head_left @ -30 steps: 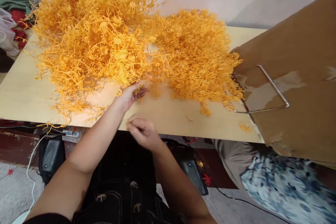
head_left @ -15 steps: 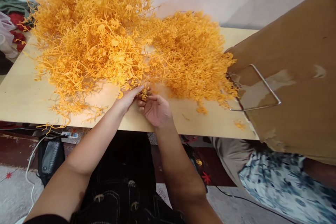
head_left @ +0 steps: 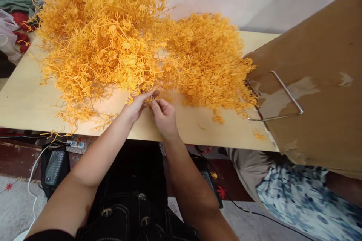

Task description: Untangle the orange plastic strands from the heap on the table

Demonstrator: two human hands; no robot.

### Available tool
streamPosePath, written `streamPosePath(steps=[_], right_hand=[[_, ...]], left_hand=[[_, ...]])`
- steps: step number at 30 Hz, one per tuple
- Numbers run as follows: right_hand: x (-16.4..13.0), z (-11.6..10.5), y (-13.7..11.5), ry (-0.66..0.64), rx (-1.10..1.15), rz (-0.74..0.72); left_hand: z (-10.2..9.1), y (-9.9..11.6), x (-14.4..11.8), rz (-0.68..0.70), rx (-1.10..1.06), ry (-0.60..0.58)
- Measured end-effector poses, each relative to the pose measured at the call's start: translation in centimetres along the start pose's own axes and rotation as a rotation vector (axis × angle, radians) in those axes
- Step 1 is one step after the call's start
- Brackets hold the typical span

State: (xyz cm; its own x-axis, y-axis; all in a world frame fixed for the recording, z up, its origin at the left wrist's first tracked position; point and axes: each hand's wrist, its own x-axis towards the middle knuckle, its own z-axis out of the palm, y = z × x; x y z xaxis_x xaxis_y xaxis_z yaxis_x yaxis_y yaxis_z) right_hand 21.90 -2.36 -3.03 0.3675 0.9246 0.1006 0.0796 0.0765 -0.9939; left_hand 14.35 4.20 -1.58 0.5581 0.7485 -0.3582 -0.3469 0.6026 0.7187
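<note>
Small yellow piece (head_left: 148, 101) is at frame centre, up off the table (head_left: 226, 133) as far as I can judge, between both hands. Left hand (head_left: 137, 107) has it clamped, thumb laid along the upper side, other fingers curled and partly hidden. Right hand (head_left: 165, 116) comes in from the right, thumb and forefinger together on the piece's right edge; too small to tell which strand they pinch. Step in hand, my read: close finger work on one piece, left steadying, right doing the fiddly part. Next move calls for left to stay firm and right to work with fingertips only, light pull, wrist quiet. Main hazard, I'd say: snagging the big tangled pile (head_left: 98, 37) in the upper left, which hangs right down to the left hand. Lower yellow heap (head_left: 212, 60), centre right, sits beyond the right hand and reaches the wire frame (head_left: 289, 92) by the cardboard box (head_left: 325, 64) at the right edge. Loose strand (head_left: 201, 126) lies on bare tabletop right of the right hand, well apart. Pieces look thin and springy, so likely to catch on each other.
</note>
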Motion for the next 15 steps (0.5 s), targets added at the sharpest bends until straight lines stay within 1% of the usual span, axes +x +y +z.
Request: streamPosePath(steps=[2, 3, 5, 7, 8, 9, 10, 12, 15], right_hand=[[-0.8, 0.1, -0.2, -0.004, -0.078, -0.077], [-1.3, 0.3, -0.5, -0.039, -0.099, -0.098], [-2.6, 0.8, -0.9, -0.214, -0.152, -0.128], [-3.8, 1.3, -1.3, -0.372, -0.189, -0.144], [-4.3, 1.3, -1.4, -0.406, -0.184, -0.137], [-4.6, 1.3, -1.5, -0.409, -0.159, -0.113], [-4.7, 0.9, -1.5, -0.387, -0.118, -0.070], [-4.3, -0.5, -1.3, -0.275, -0.030, 0.055], [-2.6, -3.7, -0.8, 0.000, 0.056, 0.259]], left_hand=[[-0.2, 0.2, 0.3, -0.061, -0.027, 0.029], [-0.3, 0.3, 0.4, -0.076, -0.050, 0.061], [-0.5, 0.5, 0.7, -0.061, -0.108, 0.126], [-0.6, 0.5, 0.9, -0.019, -0.146, 0.127], [-0.6, 0.5, 0.9, -0.002, -0.154, 0.106], [-0.6, 0.5, 0.9, 0.009, -0.158, 0.082], [-0.6, 0.5, 0.8, 0.013, -0.161, 0.065], [-0.5, 0.6, 0.7, 0.003, -0.163, 0.046], [-0.4, 0.6, 0.5, -0.021, -0.160, 0.032]])
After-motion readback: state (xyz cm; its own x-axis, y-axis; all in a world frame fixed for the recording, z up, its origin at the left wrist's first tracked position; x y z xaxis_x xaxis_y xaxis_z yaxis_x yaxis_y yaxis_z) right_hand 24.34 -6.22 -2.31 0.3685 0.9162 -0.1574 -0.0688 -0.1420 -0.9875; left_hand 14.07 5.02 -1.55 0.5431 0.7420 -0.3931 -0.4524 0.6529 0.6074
